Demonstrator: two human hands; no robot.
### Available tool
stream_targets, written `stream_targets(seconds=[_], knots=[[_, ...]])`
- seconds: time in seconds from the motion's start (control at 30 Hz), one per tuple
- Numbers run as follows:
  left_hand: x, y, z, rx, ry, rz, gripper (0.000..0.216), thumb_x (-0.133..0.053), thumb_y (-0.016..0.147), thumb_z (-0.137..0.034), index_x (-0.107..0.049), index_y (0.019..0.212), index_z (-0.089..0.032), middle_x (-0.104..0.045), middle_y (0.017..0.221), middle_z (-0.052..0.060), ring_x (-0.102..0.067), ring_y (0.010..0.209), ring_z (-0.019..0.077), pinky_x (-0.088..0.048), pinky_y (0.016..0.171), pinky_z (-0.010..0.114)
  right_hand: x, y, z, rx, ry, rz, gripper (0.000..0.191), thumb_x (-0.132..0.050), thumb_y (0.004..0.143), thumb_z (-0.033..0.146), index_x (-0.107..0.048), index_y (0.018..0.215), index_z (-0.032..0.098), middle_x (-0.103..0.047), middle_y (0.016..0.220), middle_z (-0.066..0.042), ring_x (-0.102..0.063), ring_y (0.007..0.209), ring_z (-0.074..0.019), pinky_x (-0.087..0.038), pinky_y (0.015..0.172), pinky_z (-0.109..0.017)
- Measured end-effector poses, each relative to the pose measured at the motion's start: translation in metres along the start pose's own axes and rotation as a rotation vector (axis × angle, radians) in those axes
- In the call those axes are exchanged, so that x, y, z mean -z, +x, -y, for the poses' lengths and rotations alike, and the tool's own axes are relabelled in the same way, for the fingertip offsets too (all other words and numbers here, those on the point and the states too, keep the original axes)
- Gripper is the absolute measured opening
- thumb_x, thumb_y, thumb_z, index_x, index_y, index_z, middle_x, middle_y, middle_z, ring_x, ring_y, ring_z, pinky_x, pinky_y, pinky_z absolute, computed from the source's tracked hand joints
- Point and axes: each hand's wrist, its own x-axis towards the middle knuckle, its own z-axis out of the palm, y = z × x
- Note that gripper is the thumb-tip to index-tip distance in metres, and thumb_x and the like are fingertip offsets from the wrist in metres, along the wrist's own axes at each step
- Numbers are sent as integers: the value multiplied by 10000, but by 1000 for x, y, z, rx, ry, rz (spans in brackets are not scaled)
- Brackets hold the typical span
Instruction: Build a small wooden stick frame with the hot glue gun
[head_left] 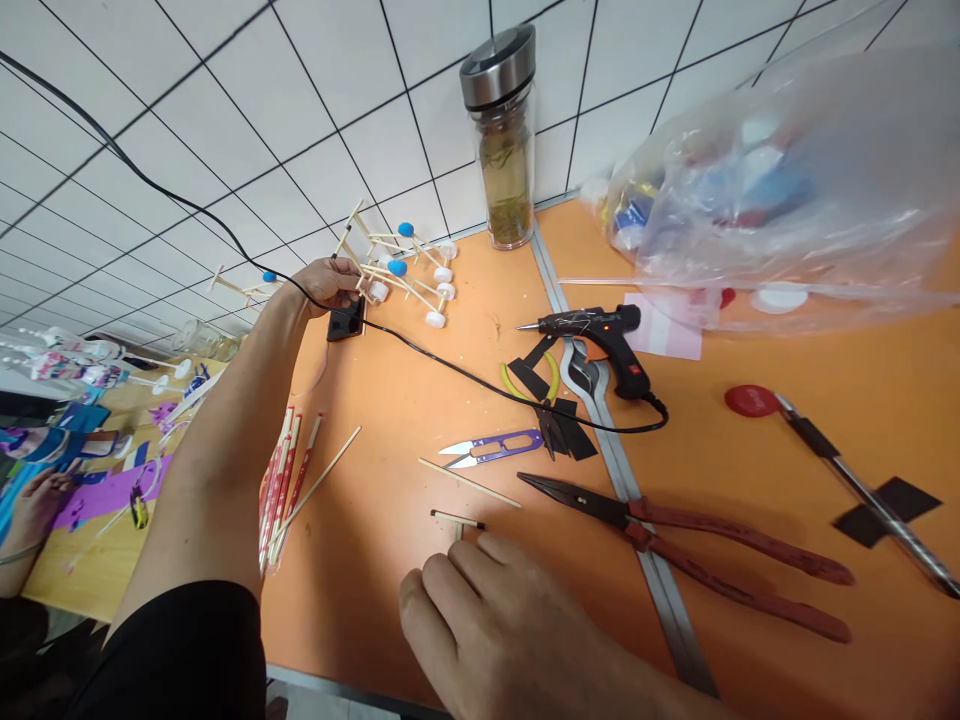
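Note:
My left hand reaches far across the orange table and closes its fingers on a frame of wooden sticks with white and blue bottle caps by the tiled wall. A small black block lies just under that hand. My right hand rests near the front edge, fingers curled loosely and holding nothing I can see. A short dark-tipped stick lies just beyond its fingertips, with a longer bare stick behind it.
A black glue gun with its cord, purple thread snips, red-handled long-nose pliers, a glass bottle, a plastic bag, red-printed sticks, a red cap. Another person's hand at left.

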Motion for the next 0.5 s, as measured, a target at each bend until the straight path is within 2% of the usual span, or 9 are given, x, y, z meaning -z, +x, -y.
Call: stream_targets(seconds=[0.3, 0.5], knots=[[2, -2, 1, -12, 9, 14, 330, -1009, 486, -148, -779, 722, -132, -706, 627, 35, -631, 504, 111, -451, 451, 175, -1, -1, 1, 9, 1, 5, 102, -616, 941, 100, -641, 902, 191, -601, 766, -30, -505, 640, -213, -326, 640, -410], [1, 0, 2, -24, 3, 2, 345, -1017, 479, -160, -774, 723, -136, -694, 612, 30, -633, 493, 116, -447, 448, 183, -1, -1, -1, 5, -5, 8, 99, -619, 942, 107, -649, 905, 194, -598, 767, -28, -521, 635, -222, -363, 632, -413]])
